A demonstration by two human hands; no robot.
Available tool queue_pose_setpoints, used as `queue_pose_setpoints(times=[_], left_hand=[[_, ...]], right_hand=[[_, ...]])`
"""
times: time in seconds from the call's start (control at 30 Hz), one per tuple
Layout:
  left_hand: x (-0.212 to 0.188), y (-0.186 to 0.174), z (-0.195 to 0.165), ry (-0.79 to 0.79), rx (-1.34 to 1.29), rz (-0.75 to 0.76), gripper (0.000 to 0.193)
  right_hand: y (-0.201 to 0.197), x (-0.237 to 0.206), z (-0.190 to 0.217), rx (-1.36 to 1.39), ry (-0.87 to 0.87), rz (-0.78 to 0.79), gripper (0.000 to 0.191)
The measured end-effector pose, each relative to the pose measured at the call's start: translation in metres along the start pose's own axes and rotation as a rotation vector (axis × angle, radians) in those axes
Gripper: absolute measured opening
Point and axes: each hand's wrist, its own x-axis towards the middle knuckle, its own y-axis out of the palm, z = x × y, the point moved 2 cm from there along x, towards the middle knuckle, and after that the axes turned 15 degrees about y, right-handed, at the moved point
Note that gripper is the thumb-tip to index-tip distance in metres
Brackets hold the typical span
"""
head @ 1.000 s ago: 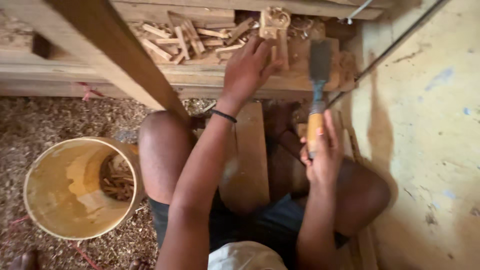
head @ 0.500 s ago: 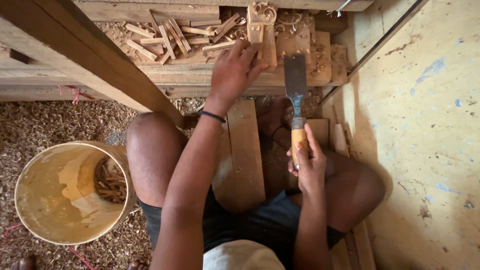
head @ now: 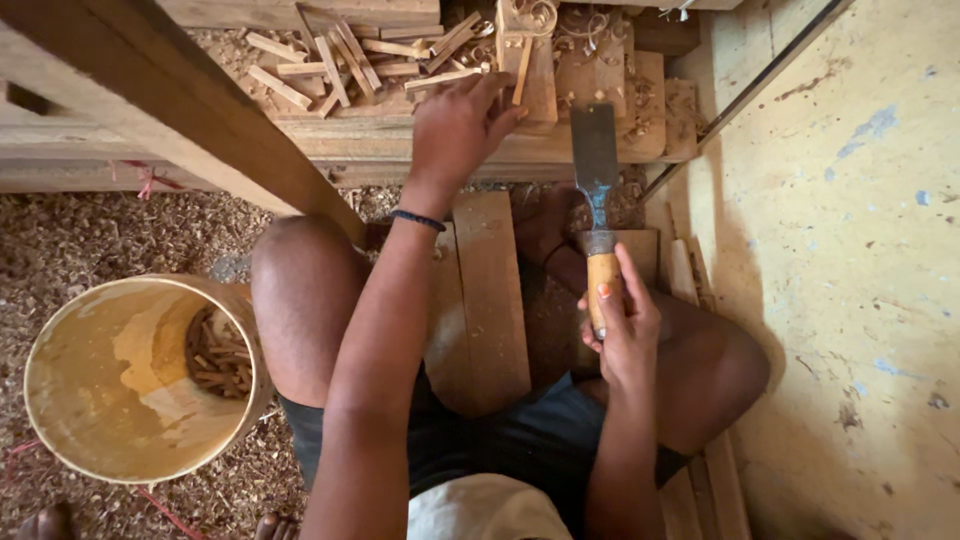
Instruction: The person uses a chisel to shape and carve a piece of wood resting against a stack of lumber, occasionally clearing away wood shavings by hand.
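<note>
Our left arm stretches up the middle of the frame, its left hand [head: 455, 130] near the top centre, palm down, fingers spread forward and loosely curled. Our right hand [head: 622, 325] sits right of centre, fingers wrapped shut, thumb upward. Both bare knees bend outward below.

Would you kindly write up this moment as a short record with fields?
Setting: person seated on a floor strewn with wood shavings
Left hand: reaching forward, fingers on a thin wood stick on the workbench
Right hand: gripping a chisel by its wooden handle, blade pointing at the bench
Bench top: scattered sticks and curled shavings
Bucket: by the left knee, some sticks inside
Between the legs: a plank
Right side: pale wall
</note>
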Motion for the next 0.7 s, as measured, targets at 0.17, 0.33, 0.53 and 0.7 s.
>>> queue_pose_setpoints(times=[0.17,0.33,0.53,0.7], left_hand=[[0.01,0.001,-0.002,-0.11,-0.064,0.022,0.042],[0.017,-0.006,-0.013,-0.104,0.094,-0.019,0.074],[0.034,-0.025,-0.04,0.171,0.012,-0.29,0.089],[0.041,-0.003,-0.108,0.344,-0.407,0.188,0.078]], right_hand=[[-0.003,-0.019,0.009,0.016,-0.022,-0.034,0.059],[-0.002,-0.041,0.019,0.027,-0.037,-0.048,0.059],[-0.003,-0.051,0.028,0.073,-0.094,-0.013,0.059],[0.009,-0.054,0.026,0.069,-0.031,0.033,0.059]])
